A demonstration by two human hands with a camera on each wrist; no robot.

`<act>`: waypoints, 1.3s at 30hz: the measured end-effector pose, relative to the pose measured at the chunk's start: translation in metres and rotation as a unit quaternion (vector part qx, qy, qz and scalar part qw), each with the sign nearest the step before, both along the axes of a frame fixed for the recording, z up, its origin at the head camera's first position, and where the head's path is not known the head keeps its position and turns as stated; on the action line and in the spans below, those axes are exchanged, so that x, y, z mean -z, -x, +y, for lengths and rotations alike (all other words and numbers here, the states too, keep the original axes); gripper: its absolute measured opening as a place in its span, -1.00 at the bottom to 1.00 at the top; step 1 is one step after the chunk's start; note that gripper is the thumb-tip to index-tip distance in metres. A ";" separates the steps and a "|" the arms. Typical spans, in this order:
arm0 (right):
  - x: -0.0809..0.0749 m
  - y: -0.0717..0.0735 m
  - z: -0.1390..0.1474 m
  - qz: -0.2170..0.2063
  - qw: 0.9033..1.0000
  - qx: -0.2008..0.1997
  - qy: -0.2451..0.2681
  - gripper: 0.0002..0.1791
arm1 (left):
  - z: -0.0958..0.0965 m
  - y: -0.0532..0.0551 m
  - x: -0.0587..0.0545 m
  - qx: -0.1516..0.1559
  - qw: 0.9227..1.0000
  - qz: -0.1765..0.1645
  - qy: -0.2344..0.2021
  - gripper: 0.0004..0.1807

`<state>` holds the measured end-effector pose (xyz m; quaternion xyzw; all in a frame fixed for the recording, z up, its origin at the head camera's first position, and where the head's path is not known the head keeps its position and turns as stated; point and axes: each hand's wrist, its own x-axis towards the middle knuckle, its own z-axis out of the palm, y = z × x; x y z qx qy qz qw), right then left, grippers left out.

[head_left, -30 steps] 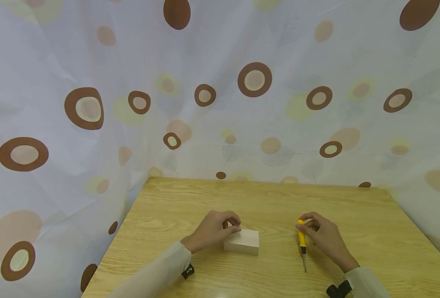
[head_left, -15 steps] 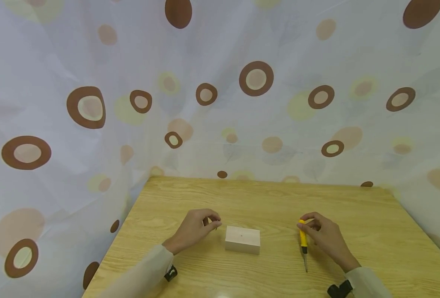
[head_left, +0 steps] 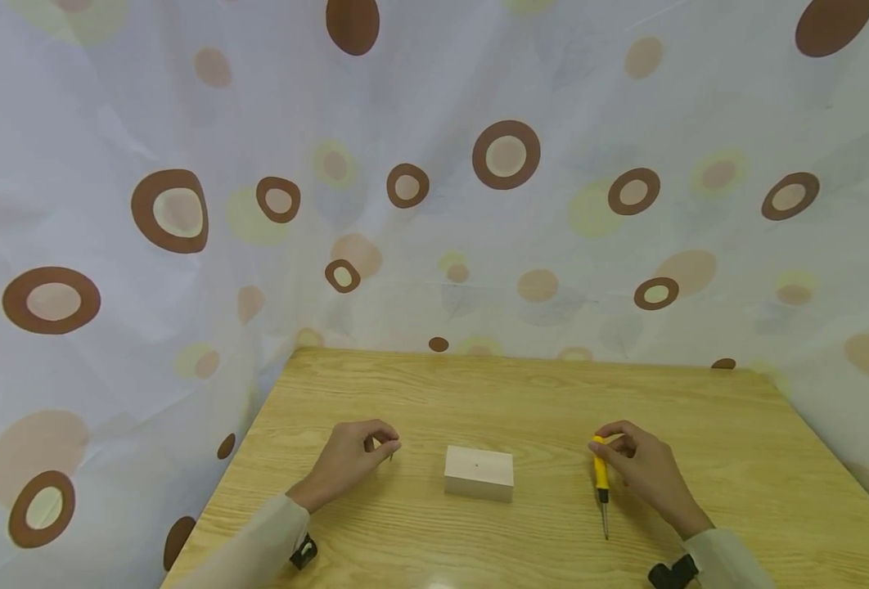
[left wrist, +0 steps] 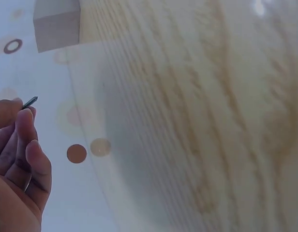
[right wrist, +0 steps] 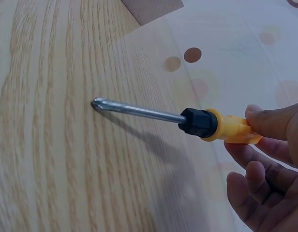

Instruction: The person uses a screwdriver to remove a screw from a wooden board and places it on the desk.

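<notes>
A small screw (left wrist: 29,102) is pinched between thumb and fingertip of my left hand (head_left: 351,456), its threaded point sticking out in the left wrist view. That hand is over the table to the left of a pale wooden block (head_left: 479,473), which has a small dark hole in its top. My right hand (head_left: 641,468) holds a Phillips screwdriver (right wrist: 207,124) by its yellow handle, thumb on one side and fingers on the other. The metal shaft (right wrist: 144,112) slants down, its cross tip right at the tabletop in the right wrist view.
The wood-grain table (head_left: 538,401) spreads under both hands. A white sheet (head_left: 434,245) with brown and yellow circles hangs behind it and along its sides. Dark wrist cameras sit at the left cuff (head_left: 304,552) and the right cuff (head_left: 673,572).
My left hand has lifted the screw off the block and moved left with it, uncovering the hole in the block's top. My right hand and the screwdriver have stayed in place.
</notes>
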<state>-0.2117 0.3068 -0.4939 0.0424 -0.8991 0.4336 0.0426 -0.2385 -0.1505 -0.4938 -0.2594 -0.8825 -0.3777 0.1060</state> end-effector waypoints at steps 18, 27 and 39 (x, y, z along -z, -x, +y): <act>0.007 0.004 0.003 -0.004 0.999 0.007 -0.036 -0.50 | -0.012 -0.003 0.008 -0.033 0.999 0.000 -0.003 -0.94; 0.008 0.003 -0.002 -0.032 0.999 0.007 -0.031 -0.54 | -0.011 -0.003 0.016 -0.044 0.998 -0.040 0.035 -0.94; 0.014 0.007 -0.004 -0.054 0.997 0.013 -0.044 -0.61 | -0.011 -0.001 0.020 -0.033 0.995 -0.073 0.062 -0.92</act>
